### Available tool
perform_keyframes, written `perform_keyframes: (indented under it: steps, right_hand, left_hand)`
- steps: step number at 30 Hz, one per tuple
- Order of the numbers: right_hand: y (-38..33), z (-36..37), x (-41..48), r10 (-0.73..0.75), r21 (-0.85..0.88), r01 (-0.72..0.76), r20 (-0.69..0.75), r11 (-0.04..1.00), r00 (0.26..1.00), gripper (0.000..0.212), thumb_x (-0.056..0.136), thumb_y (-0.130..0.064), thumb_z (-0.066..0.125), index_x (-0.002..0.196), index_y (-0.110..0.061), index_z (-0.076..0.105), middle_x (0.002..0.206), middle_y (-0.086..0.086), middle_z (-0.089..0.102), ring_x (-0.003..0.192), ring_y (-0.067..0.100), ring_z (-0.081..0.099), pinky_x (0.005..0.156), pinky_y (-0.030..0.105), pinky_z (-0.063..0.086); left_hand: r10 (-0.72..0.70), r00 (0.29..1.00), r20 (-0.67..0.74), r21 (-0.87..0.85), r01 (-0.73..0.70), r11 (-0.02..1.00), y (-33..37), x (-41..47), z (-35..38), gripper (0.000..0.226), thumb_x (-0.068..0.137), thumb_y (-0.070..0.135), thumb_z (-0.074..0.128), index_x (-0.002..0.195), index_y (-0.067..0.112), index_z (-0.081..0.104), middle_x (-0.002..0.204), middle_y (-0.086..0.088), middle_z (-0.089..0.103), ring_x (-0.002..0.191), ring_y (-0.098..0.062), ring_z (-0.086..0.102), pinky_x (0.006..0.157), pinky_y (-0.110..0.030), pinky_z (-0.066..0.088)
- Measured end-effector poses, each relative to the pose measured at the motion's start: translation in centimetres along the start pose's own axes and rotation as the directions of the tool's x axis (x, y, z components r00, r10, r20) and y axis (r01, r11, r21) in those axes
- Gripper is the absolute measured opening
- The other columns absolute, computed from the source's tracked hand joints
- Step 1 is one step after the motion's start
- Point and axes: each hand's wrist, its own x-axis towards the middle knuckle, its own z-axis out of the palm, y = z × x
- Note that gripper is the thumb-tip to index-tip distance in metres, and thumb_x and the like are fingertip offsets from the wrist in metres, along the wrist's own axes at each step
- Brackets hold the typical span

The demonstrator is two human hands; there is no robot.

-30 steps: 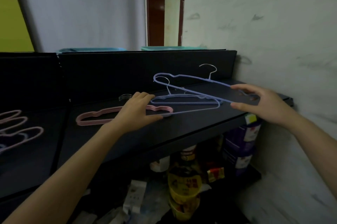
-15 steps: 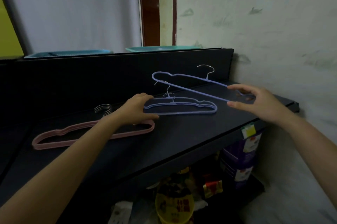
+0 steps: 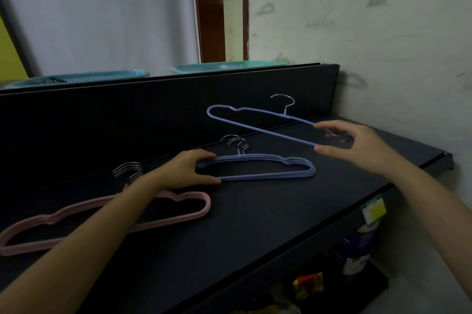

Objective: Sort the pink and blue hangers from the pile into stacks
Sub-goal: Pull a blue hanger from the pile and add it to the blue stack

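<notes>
Step in hand: placing one blue hanger (image 3: 255,122) on the blue stack (image 3: 268,175). The right hand (image 3: 357,145), at centre right of the frame, grips the hanger's right end, index finger on the upper bar and thumb under the lower bar. The hanger is held clear of the shelf (image 3: 281,224), above and just behind the blue stack, with its hook up and its left end free. The left hand (image 3: 189,170), at centre frame, holds the left end of the blue stack between thumb and fingers, with the stack lying flat on the shelf. The pink stack (image 3: 194,195) lies flat at lower left, near the blue stack but apart from it. No unsorted pile is in view. Judged next move: lower the held hanger flat onto the blue stack, with hook matched to the stacked hooks and outline matched to the bars. The left hand should steady the stack during contact, since thin bars are likely to slide
</notes>
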Motion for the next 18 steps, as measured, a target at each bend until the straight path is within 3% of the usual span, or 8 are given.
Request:
perform_keyframes:
  steps: [3,8,11,14,18]
  right_hand:
    - [0.7,0.4,0.8,-0.010,0.020,0.010,0.015,1.000,1.000,0.043,0.074,-0.035,0.072,0.114,-0.036,0.058,0.106,-0.028,0.054,0.101,-0.006,0.054,0.088,0.023,0.039]
    - [1.2,0.9,2.0,-0.023,0.039,0.020,0.088,0.999,0.996,0.051,0.065,-0.049,0.067,0.114,-0.041,0.055,0.112,-0.022,0.056,0.101,-0.009,0.052,0.086,0.020,0.039]
    - [1.8,1.7,2.5,-0.032,0.045,0.026,0.123,0.999,0.992,0.051,0.067,-0.047,0.068,0.116,-0.040,0.055,0.121,-0.013,0.057,0.107,-0.001,0.054,0.088,0.021,0.040]
    - [2.6,2.5,2.9,-0.040,0.026,0.036,0.163,0.999,0.986,0.049,0.073,-0.040,0.072,0.119,-0.037,0.055,0.125,-0.011,0.056,0.110,0.002,0.053,0.091,0.022,0.040]
    - [2.7,3.5,3.3,-0.054,0.000,0.056,0.236,0.998,0.970,0.052,0.074,-0.040,0.072,0.123,-0.035,0.054,0.124,-0.014,0.056,0.116,0.005,0.051,0.093,0.024,0.041]
  left_hand:
    - [0.001,1.000,-0.012,-0.011,-0.001,1.000,-0.4,0.2,0.3,0.070,0.073,0.035,0.074,0.134,0.019,0.044,0.137,0.003,0.047,0.121,-0.006,0.043,0.100,-0.018,0.032]
    - [-0.021,1.000,-0.012,-0.019,0.021,1.000,-0.4,0.7,0.7,0.071,0.073,0.034,0.074,0.135,0.020,0.043,0.140,0.002,0.045,0.126,-0.008,0.041,0.104,-0.019,0.029]
    - [-0.051,0.999,0.005,0.000,0.051,0.999,-0.1,0.5,0.5,0.084,0.065,0.050,0.071,0.137,0.022,0.040,0.142,0.005,0.042,0.127,-0.008,0.040,0.105,-0.021,0.031]
    - [-0.149,0.988,-0.030,-0.025,0.148,0.989,0.3,-0.2,-0.5,0.102,0.049,0.068,0.067,0.136,0.022,0.042,0.128,0.013,0.043,0.116,-0.005,0.044,0.096,-0.019,0.034]
    - [-0.268,0.956,-0.120,-0.209,0.240,0.948,-0.3,-1.3,-2.1,0.070,0.064,0.068,0.061,0.117,0.022,0.058,0.113,0.007,0.059,0.101,-0.008,0.056,0.093,-0.026,0.042]
